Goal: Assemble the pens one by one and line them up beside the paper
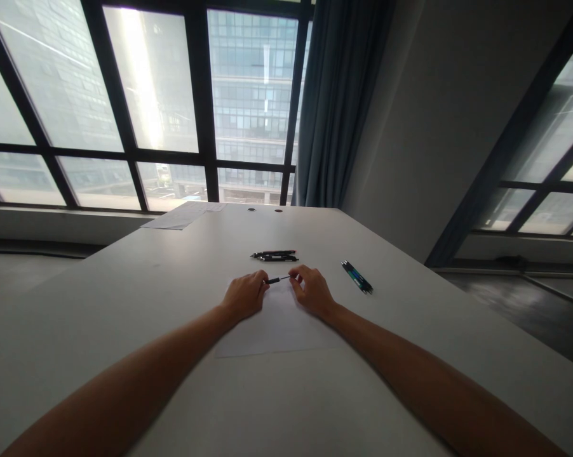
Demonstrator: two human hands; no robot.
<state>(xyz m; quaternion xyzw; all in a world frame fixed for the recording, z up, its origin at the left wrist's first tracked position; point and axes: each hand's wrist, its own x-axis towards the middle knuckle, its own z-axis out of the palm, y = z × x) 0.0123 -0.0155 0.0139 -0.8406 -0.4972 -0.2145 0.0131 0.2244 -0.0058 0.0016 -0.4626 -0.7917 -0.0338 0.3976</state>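
Observation:
Above a sheet of white paper (pixel 272 333), my left hand (pixel 246 294) is closed round the dark barrel of a pen (pixel 272 280). A thin refill (pixel 284 277) stretches from the barrel's right end to my right hand (pixel 312 291), whose thumb and fingertips pinch its far end. How deep the refill sits in the barrel is hidden. Just beyond my hands lies a small group of black pens (pixel 274 256), side by side. Off to the right of my right hand, several pens with blue and green parts (pixel 357 277) lie slanted together.
The long white table (pixel 182 279) runs away toward the windows. Papers (pixel 176 218) lie at its far left corner. Two round dark holes (pixel 251 209) show near the far edge. Behind stand a blue-grey curtain (pixel 337 108) and a pillar (pixel 424 127).

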